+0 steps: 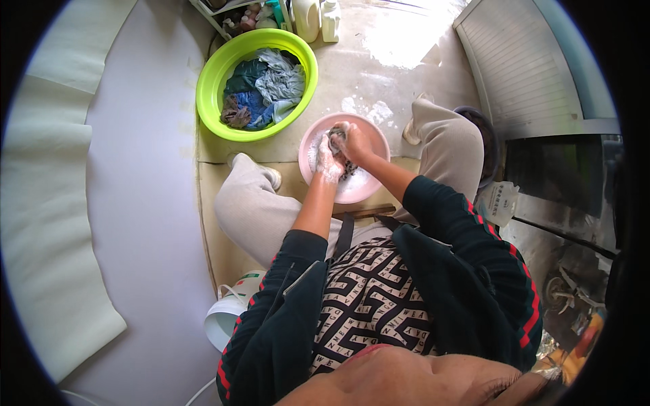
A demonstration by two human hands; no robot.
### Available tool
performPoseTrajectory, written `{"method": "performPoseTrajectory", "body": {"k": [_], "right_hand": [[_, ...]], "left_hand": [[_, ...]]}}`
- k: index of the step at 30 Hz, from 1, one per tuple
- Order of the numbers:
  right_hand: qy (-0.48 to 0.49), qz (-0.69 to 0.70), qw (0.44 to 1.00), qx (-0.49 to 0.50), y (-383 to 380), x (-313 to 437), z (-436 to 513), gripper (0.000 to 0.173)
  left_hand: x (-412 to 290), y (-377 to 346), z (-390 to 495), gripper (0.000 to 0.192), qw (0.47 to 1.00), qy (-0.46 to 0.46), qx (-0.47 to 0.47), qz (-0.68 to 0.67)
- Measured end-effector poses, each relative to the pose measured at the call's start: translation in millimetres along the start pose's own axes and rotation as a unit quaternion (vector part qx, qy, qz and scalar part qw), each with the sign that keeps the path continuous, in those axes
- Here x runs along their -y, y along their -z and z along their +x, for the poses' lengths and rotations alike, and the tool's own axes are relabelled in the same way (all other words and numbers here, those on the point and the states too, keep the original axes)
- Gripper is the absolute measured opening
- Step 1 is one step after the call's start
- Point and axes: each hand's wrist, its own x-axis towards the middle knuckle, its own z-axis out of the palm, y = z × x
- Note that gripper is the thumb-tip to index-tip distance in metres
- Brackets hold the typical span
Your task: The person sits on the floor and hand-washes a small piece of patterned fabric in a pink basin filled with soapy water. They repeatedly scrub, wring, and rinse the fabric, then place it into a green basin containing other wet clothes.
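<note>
A pink plastic basin [382,136] with white suds [357,181] stands on the floor between my knees. Over it, my soapy left hand [330,161] and my right hand [355,144] press together on a wet, dark patterned cloth [336,138]. My left hand supports the cloth from the left, and the fingers of my right hand curl over its other side. More dark patterned fabric [349,170] shows below my hands in the suds; whether it is the same piece is hidden. Foam coats my left palm and wrist.
A lime-green tub [209,96] at the upper left holds wet clothes [279,76]. Plastic jugs [306,20] and a bottle shelf [223,20] stand behind it. Foam patches [380,111] spot the floor. A dark basin [490,152] is beyond my right knee; a white bucket [223,317] lies at left.
</note>
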Motion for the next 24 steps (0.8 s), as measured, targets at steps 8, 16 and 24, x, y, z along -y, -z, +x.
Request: {"method": "performPoseTrajectory", "body": {"k": [8, 16, 24], "right_hand": [[-0.022, -0.055, 0.978, 0.2, 39.5, 54.9, -27.6, 0.035], [-0.094, -0.066, 0.986, 0.124, 26.5, 46.9, 6.3, 0.032], [-0.08, -0.105, 0.991, 0.022, 16.7, 27.0, 5.8, 0.034]], "left_hand": [[1.6, 62.9, 72.9, 0.039, 0.965, 0.081, 0.245, 0.042], [7.0, 38.9, 34.7, 0.038, 0.966, -0.02, 0.232, 0.116], [10.3, -7.5, -17.2, 0.042, 0.987, 0.017, 0.038, 0.153]]}}
